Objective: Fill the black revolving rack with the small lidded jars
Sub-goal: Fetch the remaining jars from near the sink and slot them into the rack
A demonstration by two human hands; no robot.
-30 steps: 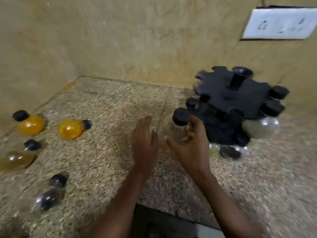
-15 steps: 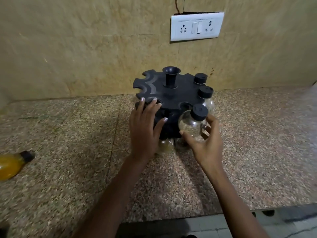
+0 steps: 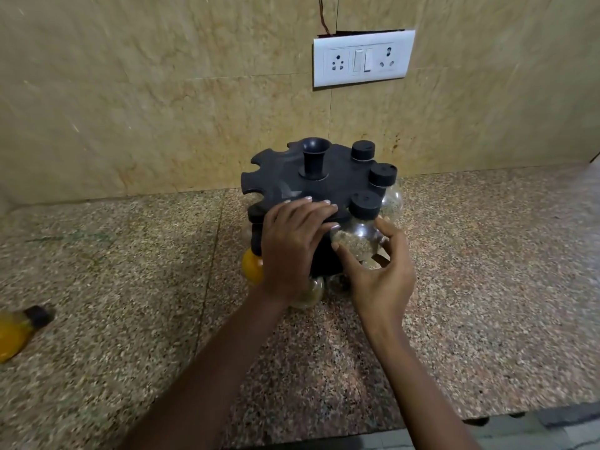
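Right hand (image 3: 378,274) grip on jar (image 3: 357,237)

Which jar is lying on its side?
The yellow-filled jar on the counter at far left, off the rack. It lies flat, black lid pointing right; the others hang upright in rack slots.

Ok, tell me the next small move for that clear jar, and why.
Probably let the right hand release the clear jar. Its black lid already stands above the rack top, next to two seated lids, so the neck looks slotted in. The left hand lies on the rack's edge and can steady it.
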